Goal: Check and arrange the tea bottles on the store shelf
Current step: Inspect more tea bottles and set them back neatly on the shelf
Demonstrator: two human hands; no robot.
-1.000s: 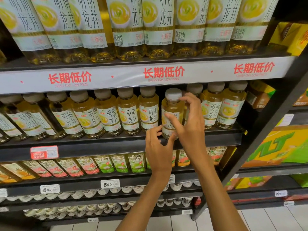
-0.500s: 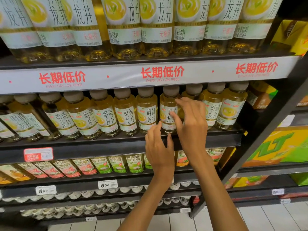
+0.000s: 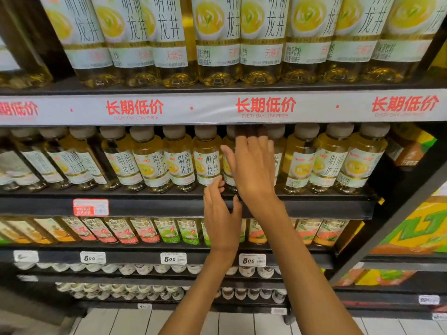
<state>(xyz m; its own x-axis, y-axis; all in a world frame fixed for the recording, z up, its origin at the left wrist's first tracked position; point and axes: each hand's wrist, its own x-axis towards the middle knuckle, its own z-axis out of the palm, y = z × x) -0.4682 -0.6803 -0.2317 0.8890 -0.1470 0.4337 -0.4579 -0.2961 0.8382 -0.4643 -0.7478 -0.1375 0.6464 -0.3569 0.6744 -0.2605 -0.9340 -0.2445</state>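
A row of yellow tea bottles with grey caps and white labels stands on the middle shelf (image 3: 169, 204). My right hand (image 3: 254, 165) lies flat, fingers straight, against the front of one tea bottle (image 3: 229, 151) in that row, its fingertips up by the caps; the hand hides most of that bottle. My left hand (image 3: 221, 213) is just below, at the shelf's front edge, fingers relaxed, fingertips near the base of the neighbouring bottle (image 3: 208, 160). It holds nothing.
Larger tea bottles (image 3: 217, 39) fill the shelf above, behind a price strip with red lettering (image 3: 266, 106). Smaller drink cartons (image 3: 167, 230) line the shelf below, with price tags (image 3: 173, 258). Yellow-green boxes (image 3: 416, 228) sit on the adjoining rack at right. Tiled floor below.
The bottle my right hand held out in front of the row is back in line. My right hand has opened and now lies flat on it; my left stays below.
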